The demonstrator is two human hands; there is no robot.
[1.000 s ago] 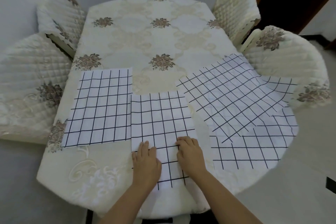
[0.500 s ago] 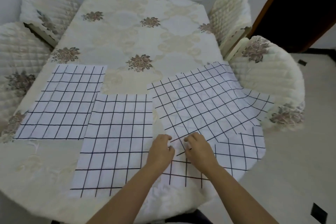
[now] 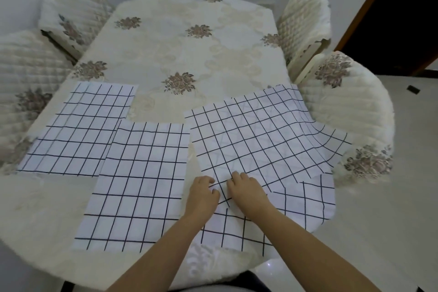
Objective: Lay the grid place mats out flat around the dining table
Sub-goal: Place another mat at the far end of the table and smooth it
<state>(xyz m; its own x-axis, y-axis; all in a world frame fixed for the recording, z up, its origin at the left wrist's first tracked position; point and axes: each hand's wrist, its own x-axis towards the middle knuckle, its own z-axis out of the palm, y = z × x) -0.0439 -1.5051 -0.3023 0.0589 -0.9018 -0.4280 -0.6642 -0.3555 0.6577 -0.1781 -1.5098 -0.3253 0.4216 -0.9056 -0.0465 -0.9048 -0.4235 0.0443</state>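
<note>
The left hand (image 3: 202,194) and right hand (image 3: 247,191) are held close together at the near corner of the tilted mat (image 3: 256,137), fingers bent; whether that corner is pinched or only pressed cannot be told. This mat is laid askew over a lower mat (image 3: 305,204) at the table's near right edge. A middle mat (image 3: 142,180) and a left mat (image 3: 78,130) are spread flat, slightly overlapped, on the flowered tablecloth (image 3: 189,54). Quilted chairs (image 3: 350,106) are set around.
</note>
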